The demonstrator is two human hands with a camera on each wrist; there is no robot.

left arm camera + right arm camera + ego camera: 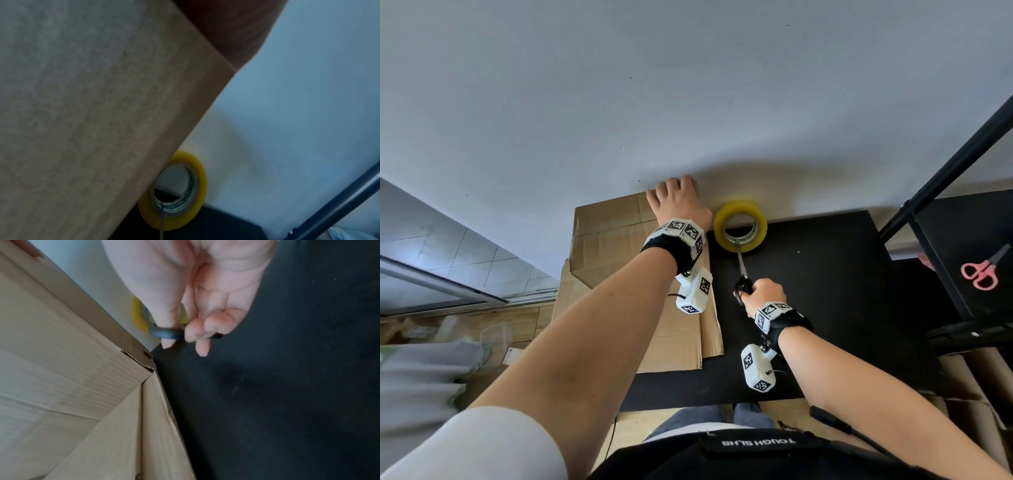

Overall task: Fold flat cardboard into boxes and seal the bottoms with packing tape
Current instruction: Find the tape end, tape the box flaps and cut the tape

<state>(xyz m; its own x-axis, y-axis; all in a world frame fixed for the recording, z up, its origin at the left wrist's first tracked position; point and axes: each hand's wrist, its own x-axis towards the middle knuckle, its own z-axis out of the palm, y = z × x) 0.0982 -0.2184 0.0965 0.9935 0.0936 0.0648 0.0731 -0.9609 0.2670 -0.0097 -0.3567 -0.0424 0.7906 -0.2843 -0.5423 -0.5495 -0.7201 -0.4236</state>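
Note:
A brown cardboard box [616, 240] stands on the left part of the black table [825, 291], against the wall. My left hand [674, 198] lies on its far top corner, fingers bent over the far edge; in the left wrist view the box [92, 113] fills the frame. My right hand [763, 291] grips black-handled scissors [742, 265], thumb through a handle loop [166, 335]. The blades point at a yellow roll of packing tape [740, 226] standing on edge by the wall, right of the box. The blade tip reaches into the tape's hole [202, 178].
A black metal rack [935, 192] rises at the right, with red-handled scissors [983, 270] on its shelf. More flat cardboard lies under and in front of the box [681, 346]. Boxes stand on the floor at right [976, 383].

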